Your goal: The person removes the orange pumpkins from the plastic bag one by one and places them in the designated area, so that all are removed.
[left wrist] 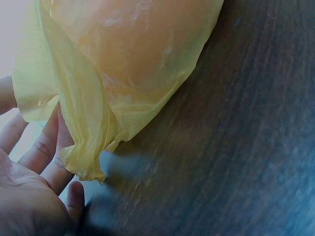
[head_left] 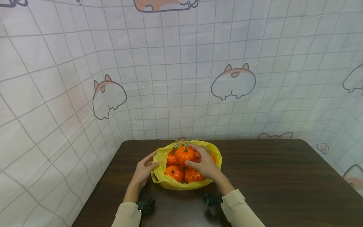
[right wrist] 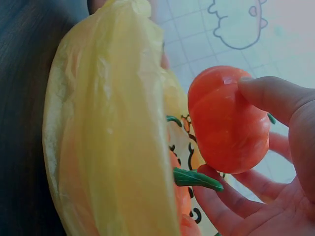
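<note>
A yellow plastic bag (head_left: 187, 186) lies with its mouth spread wide, and several small orange pumpkins (head_left: 174, 172) with green stems fill it. My right hand (head_left: 209, 164) holds one pumpkin (right wrist: 229, 123) over the bag's mouth, thumb on one side and fingers on the other. At the bag's left rim is my left hand (head_left: 142, 170), its thumb and index fingertip touching the plastic. The left wrist view shows fairly straight, spread fingers (left wrist: 43, 147) against a gathered corner of the bag (left wrist: 88, 142); some fingertips are hidden behind it.
The bag sits near the back of a dark wood-grain table (head_left: 269, 176). Behind and to the left hangs a white grid-patterned cloth (head_left: 181, 78) with corgi drawings. Dark wrist straps (head_left: 146, 205) show below both hands.
</note>
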Demonstrator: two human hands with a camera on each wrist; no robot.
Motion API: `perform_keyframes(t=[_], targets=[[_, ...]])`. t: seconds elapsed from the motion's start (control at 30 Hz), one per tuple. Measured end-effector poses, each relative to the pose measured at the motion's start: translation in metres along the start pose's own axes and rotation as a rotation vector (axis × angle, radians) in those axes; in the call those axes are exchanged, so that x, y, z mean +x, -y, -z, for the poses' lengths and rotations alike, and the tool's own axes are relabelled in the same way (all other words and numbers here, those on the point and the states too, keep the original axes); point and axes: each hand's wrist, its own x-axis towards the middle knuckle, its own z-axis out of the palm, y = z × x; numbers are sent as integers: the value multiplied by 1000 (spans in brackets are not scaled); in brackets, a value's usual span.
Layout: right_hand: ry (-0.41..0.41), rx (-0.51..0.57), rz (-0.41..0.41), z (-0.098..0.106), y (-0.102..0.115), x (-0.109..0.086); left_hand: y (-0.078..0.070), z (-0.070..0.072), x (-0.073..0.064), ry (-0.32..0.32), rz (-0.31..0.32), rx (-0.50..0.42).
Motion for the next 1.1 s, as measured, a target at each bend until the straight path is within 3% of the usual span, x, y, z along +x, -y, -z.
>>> perform_keyframes(t=[0.27, 0.5, 0.73, 1.1], targets=[[-12, -16, 7, 8, 4, -1, 2, 0, 0, 3, 4, -28], [-22, 3, -18, 19, 4, -1, 3, 0, -1, 0, 7, -11], [-43, 27, 10, 31, 3, -1, 2, 0, -2, -4, 0, 2], [-77, 32, 5, 48, 0, -1, 2, -1, 0, -12, 32, -11]])
